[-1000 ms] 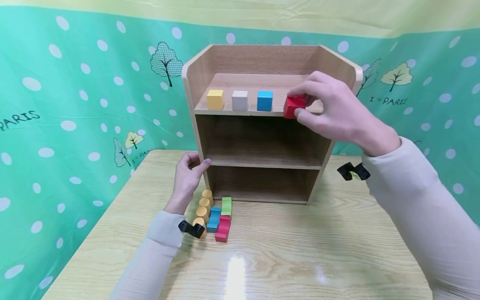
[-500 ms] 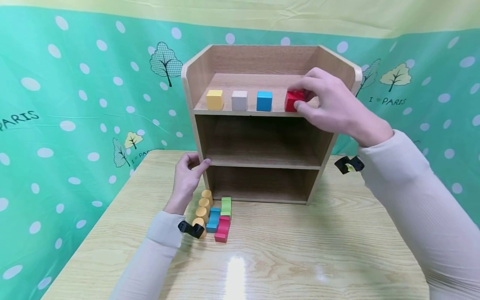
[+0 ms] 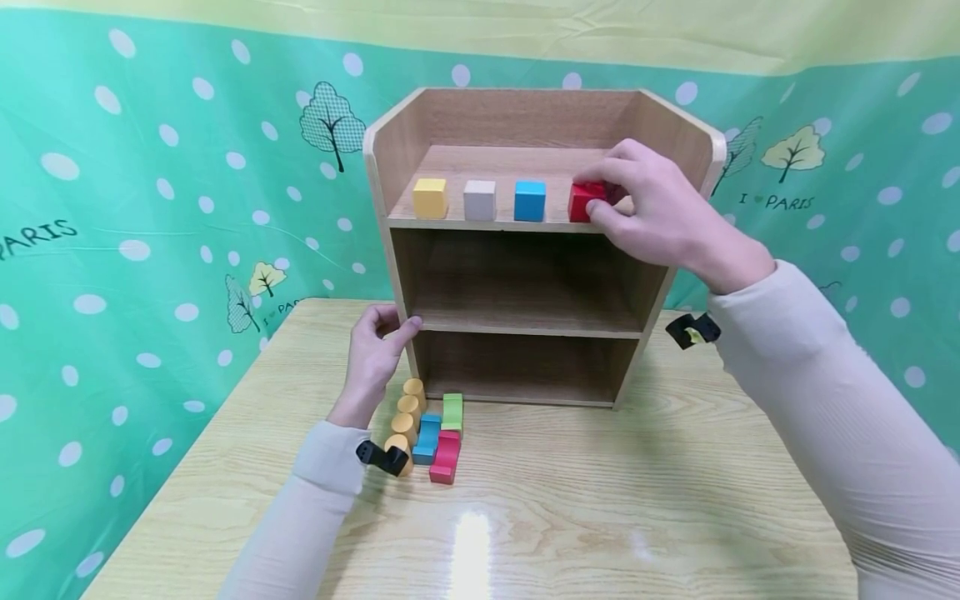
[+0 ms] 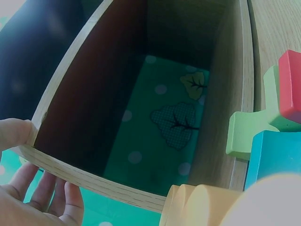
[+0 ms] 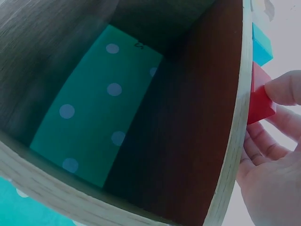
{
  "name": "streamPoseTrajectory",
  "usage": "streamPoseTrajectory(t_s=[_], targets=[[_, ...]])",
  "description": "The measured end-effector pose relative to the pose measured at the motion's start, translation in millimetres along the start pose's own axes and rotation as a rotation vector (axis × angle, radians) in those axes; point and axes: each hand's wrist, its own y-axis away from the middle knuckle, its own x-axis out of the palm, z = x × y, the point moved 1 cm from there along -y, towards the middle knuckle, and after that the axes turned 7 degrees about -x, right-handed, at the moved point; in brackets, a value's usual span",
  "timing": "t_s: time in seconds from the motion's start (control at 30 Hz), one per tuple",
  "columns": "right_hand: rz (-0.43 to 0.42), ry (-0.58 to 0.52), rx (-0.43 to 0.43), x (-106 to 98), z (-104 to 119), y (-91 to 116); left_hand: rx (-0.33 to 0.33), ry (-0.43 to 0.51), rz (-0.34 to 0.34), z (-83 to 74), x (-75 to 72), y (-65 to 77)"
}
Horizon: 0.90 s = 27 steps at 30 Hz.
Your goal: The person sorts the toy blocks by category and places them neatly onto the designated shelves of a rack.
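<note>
A small wooden shelf (image 3: 525,327) stands on the table. Along the front of its top board sit a yellow cube (image 3: 430,200), a white cube (image 3: 480,202) and a blue cube (image 3: 529,202), with gaps between them. At the right end of this row, my right hand (image 3: 652,204) pinches a red cube (image 3: 581,202) between thumb and fingers, its base at the board's front edge. The right wrist view shows the thumb on the red cube's (image 5: 261,96) face. My left hand (image 3: 378,354) grips the shelf's left side panel, thumb in front and fingers behind.
Near the shelf's lower left corner, several wooden cylinders (image 3: 403,427) stand in a line on the table (image 3: 600,500). Beside them lie a green block (image 3: 453,412), a blue block (image 3: 427,439) and a red block (image 3: 446,458), notched in shape. A patterned curtain (image 3: 150,250) hangs behind.
The red cube has gone from tilted in front of the top board's edge to level on it, in line with the other cubes. My right hand moved slightly with it; the left stayed put.
</note>
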Motion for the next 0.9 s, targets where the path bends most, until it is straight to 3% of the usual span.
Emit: streamPoseTrajectory(t_s=[0.9], targets=[[0.001, -0.022, 0.008, 0.4, 0.4, 0.5, -0.005, 0.013, 0.003, -0.3, -0.6, 0.3]])
